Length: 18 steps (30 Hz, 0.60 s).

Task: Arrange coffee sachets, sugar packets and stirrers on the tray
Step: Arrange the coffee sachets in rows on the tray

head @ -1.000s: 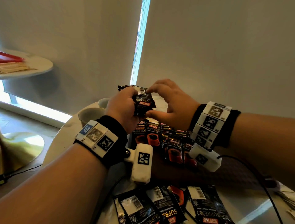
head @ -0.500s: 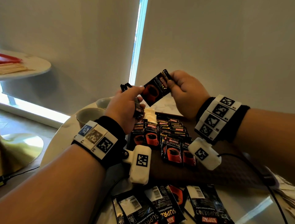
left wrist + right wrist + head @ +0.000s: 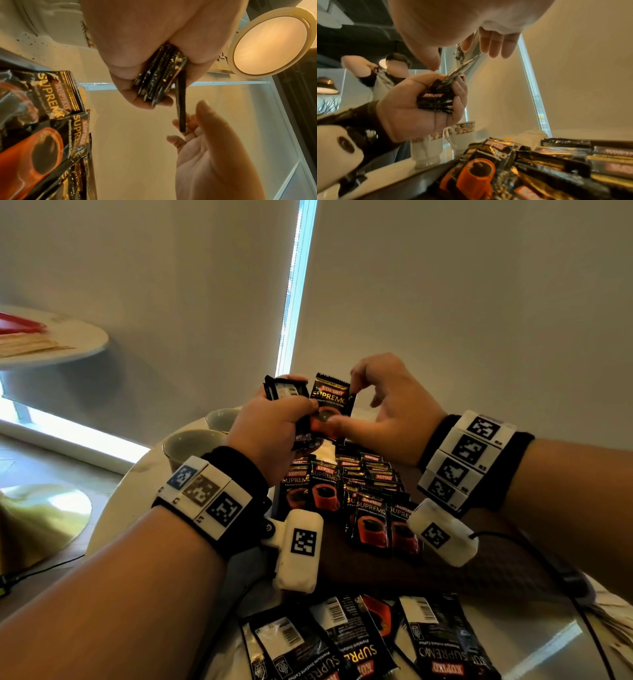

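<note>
- The single black foil coffee sachet (image 3: 331,409), printed with an orange cup, is now shown upright with its printed face toward the head camera; half a second earlier it was held tilted and higher, clear of the bundle, and a second earlier both hands were closed over the bundle together.
- From this change it is judged that the sachet has been drawn out and turned to a uniform orientation, so that it can be laid with the rows already set out.
- The left hand (image 3: 274,426) is seen curled round a bundle of black coffee sachets (image 3: 436,100), clamped edge-on between thumb and fingers; the grip is confirmed in the left wrist view (image 3: 154,86).
- The right hand (image 3: 394,409) is seen pinching the single sachet, with the thumb on its lower part and a fingertip at its upper right corner; the remaining fingers (image 3: 498,42) are loosely extended.
- The single sachet is held above the dark brown tray (image 3: 394,573), its lower end against the bundle.
- Rows of matching sachets (image 3: 371,522) are shown overlapped on the tray; further loose sachets (image 3: 435,642) lie on the white table nearer the person.
- Two white cups (image 3: 191,445) stand beside the tray; no sugar packets or stirrers can be clearly identified.
</note>
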Tool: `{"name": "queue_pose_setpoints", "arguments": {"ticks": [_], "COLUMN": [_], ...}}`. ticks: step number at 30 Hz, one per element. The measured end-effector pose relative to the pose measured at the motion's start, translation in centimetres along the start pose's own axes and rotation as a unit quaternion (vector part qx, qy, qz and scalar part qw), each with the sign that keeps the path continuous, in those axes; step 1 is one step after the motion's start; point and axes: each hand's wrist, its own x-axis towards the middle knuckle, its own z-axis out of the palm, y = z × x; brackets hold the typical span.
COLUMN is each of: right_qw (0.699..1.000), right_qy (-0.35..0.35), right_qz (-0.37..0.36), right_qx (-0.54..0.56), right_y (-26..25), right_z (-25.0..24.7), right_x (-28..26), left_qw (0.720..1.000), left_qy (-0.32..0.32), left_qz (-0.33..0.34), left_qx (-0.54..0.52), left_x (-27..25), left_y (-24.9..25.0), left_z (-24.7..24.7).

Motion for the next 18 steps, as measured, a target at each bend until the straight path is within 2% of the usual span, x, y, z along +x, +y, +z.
{"name": "queue_pose_setpoints", "arguments": {"ticks": [3,5,18], "right_qw": [0.997,0.995,0.996], "right_qy": [-0.073,-0.089,-0.070], "right_qz": [-0.016,-0.010,-0.011], "right_qx": [-0.026,-0.035,-0.053], "right_y": [0.14,0.20,-0.35], "right_z": [-0.10,-0.05,0.77], "right_x": [-0.07,-0.15,-0.27], "left_qw": [1.000,1.000,0.998], "left_qy": [-0.001,-0.004,-0.013], "left_qz": [-0.007,-0.010,-0.014], "left_qx": [-0.011,-0.013,0.059], "left_x": [-0.08,-0.30,-0.54], "left_y": [0.04,0.13,0.12], "left_z": [0.06,0.21,0.23]}}
